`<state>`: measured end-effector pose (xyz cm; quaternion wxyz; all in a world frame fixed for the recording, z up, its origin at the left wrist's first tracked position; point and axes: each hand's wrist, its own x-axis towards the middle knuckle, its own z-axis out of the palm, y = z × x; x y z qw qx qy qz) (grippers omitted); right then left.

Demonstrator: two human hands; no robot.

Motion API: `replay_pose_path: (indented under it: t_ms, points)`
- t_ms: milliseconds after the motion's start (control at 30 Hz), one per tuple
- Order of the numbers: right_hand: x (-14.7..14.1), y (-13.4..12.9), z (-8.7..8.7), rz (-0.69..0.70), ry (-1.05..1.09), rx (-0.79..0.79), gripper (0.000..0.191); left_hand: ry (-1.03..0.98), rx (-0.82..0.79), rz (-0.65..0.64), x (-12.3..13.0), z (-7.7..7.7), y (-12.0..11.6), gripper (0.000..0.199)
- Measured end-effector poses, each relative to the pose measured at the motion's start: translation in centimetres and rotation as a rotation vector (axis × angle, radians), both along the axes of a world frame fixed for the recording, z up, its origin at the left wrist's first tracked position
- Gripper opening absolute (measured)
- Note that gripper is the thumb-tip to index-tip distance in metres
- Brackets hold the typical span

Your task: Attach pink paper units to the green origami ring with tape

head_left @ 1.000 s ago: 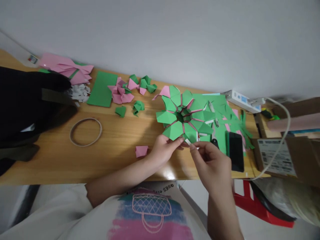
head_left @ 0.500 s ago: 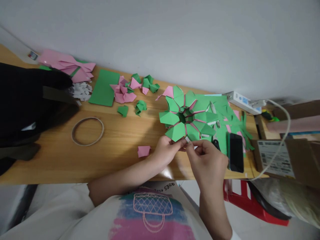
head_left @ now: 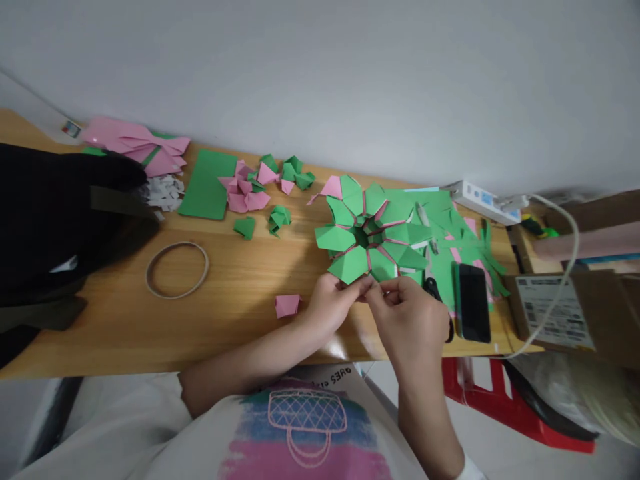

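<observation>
A flower-like ring of folded green and pink paper (head_left: 349, 265) rests on the table with its petals spread around a dark hollow centre. At its near edge, my left hand (head_left: 333, 300) pinches with thumb and fingers just under a green petal. My right hand (head_left: 410, 312) meets it there, thumb and forefinger pressed together against the left fingertips. Whatever lies between the right fingertips is hidden. Black-handled scissors (head_left: 432, 288) lie partly behind the right hand. One pink folded paper piece (head_left: 287, 305) sits left of my left forearm.
Several green and pink folded pieces (head_left: 245, 193), a green sheet (head_left: 203, 187) and white paper scraps (head_left: 165, 192) lie at the back left. A tape-like ring (head_left: 149, 277) and dark cloth (head_left: 45, 227) are left. Rightward are a phone (head_left: 473, 303), power strip (head_left: 480, 199) and cardboard box (head_left: 605, 310).
A small white strip showed between my fingertips before; now it is out of sight. The right hand has shifted slightly left, and the view has tilted a little.
</observation>
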<state>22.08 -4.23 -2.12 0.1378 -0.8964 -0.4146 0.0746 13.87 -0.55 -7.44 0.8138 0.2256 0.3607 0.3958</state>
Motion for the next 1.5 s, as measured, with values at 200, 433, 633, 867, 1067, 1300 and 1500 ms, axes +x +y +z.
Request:
replay_pose_path:
  t_ms: [200, 433, 633, 867, 1067, 1300, 1500]
  points:
    - [0.2, -0.4, 0.0, 0.025, 0.032, -0.003, 0.029, 0.045, -0.017, 0.030, 0.2, -0.2, -0.1, 0.029]
    - [0.5, -2.0, 0.3, 0.047, 0.129, 0.027, 0.034, 0.077, 0.006, 0.020, 0.5, -0.4, -0.6, 0.031]
    - [0.5, -3.1, 0.7, 0.032, 0.037, -0.010, 0.030, 0.122, 0.056, -0.002, 0.9, -0.7, -1.7, 0.028]
    - [2.1, -4.2, -0.1, 0.045, 0.272, -0.028, 0.031, 0.156, 0.070, -0.030, 0.4, -0.8, -1.3, 0.025]
    - [1.8, -3.4, -3.3, -0.091, 0.913, 0.389, 0.037, 0.087, -0.024, 0.016, 0.3, -1.1, -1.1, 0.021]
    - [0.8, -2.9, -3.9, -0.134, 1.076, 0.562, 0.034, 0.085, -0.055, 0.061, -0.1, -1.2, -1.2, 0.011]
    - [0.1, -2.8, -4.0, -0.150, 1.025, 0.618, 0.034, 0.111, -0.025, 0.069, 0.0, -1.2, -1.3, 0.011]
